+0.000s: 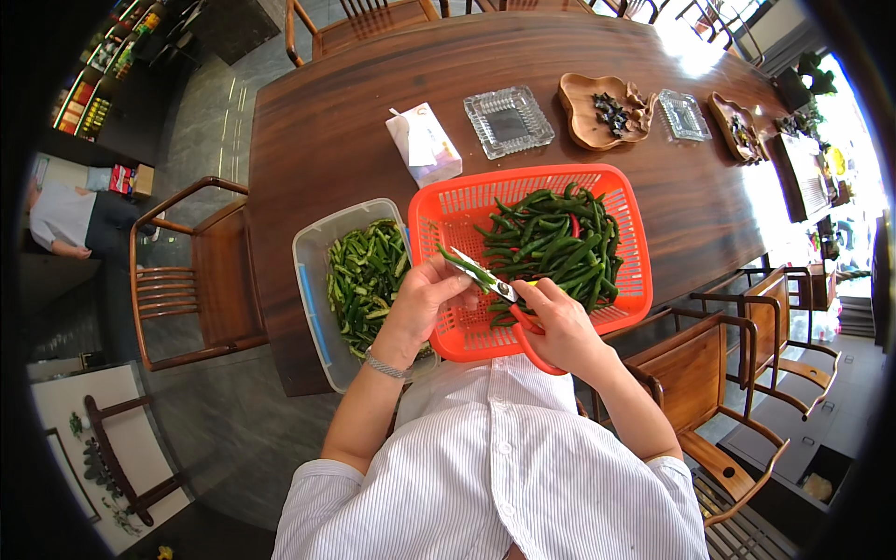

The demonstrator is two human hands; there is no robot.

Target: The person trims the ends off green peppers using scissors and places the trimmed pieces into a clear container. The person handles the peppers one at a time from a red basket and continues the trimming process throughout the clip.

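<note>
My left hand (435,290) pinches a long green chili pepper (462,266) over the left part of an orange-red plastic basket (635,241). In my right hand (560,318) are scissors with red handles (525,329), their metal blades lying along the pepper. Whole green chilies (560,245), with a few red ones among them, are heaped in the basket's right side. To its left stands a clear plastic container (311,241) holding many cut green chili pieces (364,273). My left forearm passes over that container's near right corner.
Behind the basket on the wooden table (336,133) are a tissue box (427,143), a glass ashtray (509,122) and a wooden tray (584,112) with dark pieces. Wooden chairs (224,273) surround the table. Another person (66,213) is at the far left.
</note>
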